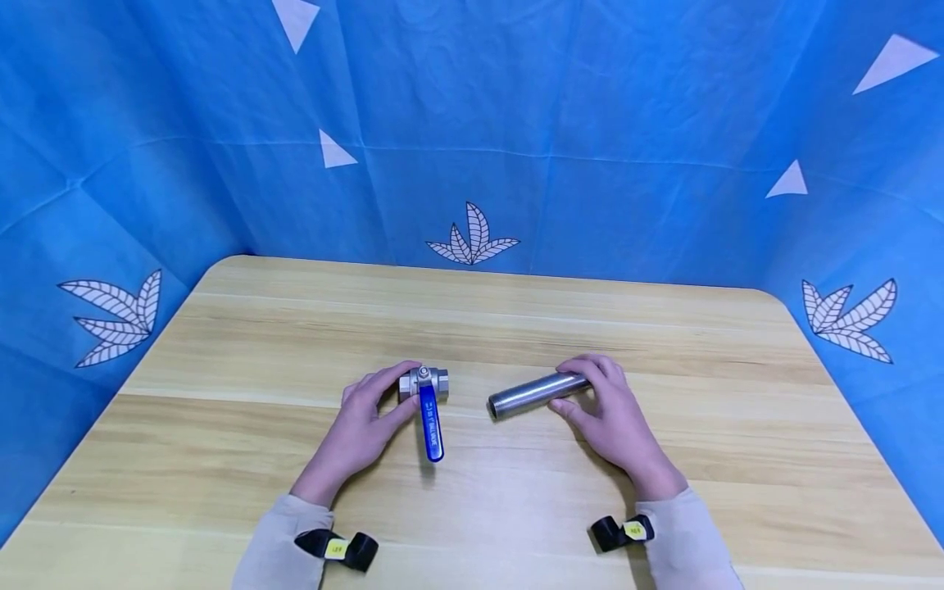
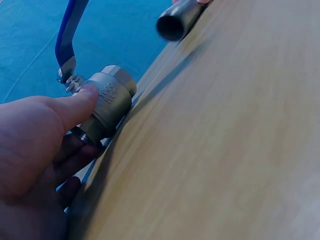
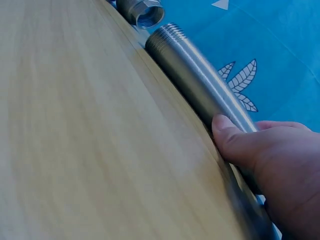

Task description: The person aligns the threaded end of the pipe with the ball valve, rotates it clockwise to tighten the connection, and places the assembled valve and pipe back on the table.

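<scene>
A steel ball valve with a long blue lever handle is in my left hand. Thumb and fingers grip its body from the left, and the lever points toward me in the head view. Raised lettering shows on the valve body in the left wrist view. To the right, my right hand holds a steel pipe near its far end, thumb on the near side. Threads ring the pipe's free end, which faces the valve's threaded opening. A gap separates the two.
Both hands work over a light wood table. A blue cloth with white triangles and leaf prints hangs behind and at both sides. Black wrist devices are worn at both sleeves.
</scene>
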Motion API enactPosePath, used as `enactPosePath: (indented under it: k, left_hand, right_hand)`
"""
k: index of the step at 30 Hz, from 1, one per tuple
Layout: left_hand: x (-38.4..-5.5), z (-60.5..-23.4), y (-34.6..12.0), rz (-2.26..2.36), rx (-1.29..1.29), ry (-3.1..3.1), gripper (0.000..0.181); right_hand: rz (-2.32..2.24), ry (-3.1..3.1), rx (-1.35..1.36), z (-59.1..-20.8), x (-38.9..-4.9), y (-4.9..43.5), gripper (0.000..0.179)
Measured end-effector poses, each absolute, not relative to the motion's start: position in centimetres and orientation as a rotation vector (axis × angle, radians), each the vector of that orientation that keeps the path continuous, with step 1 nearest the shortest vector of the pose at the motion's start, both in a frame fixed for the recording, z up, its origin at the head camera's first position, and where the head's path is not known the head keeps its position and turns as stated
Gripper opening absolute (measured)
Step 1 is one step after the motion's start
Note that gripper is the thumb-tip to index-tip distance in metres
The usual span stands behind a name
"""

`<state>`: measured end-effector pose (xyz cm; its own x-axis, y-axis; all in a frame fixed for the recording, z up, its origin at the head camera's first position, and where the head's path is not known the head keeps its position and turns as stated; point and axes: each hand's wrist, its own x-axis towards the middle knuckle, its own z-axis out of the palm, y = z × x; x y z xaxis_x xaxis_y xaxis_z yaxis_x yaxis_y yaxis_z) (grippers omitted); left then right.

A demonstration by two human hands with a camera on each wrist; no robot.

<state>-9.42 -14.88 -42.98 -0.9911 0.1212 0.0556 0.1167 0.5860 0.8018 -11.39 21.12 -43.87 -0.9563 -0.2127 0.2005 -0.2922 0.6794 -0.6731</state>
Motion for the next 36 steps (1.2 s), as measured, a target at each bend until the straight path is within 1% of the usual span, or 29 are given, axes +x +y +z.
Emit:
enactPosePath:
  k: [9,12,17,20,31,36]
  left_hand:
    - [-9.4,-43.0,-14.8,1.41,0.224,2.793,0.05]
    - [-9.4,-43.0,-14.8,1.408,0.226,2.796,0.049]
    - [-9.3,-43.0,-14.8,1.42,0.245,2.8,0.048]
    - [-9.3,-42.9,-14.8,1.428,0.249,2.794,0.048]
    - [-9.0,-42.6,-15.0,1.434,0.226,2.746,0.055]
    - [-9.0,-42.5,-14.8,1.432,0.237,2.752,0.054]
  right_hand:
    - [1.169,-2.75,0.364,-43.8,-11.4,21.4,0.039]
    - [1.178,-2.76,0.312,-43.7,-11.3,21.4,0.037]
    - [1.205,-2.769,0.208,-43.5,-11.1,21.4,0.04]
    - [1.221,-2.779,0.176,-43.4,-11.1,21.4,0.037]
    - [1.188,-2.77,0.178,-43.2,-10.7,21.4,0.032]
    - [1.2,-2.778,0.195,-43.2,-10.3,21.5,0.032]
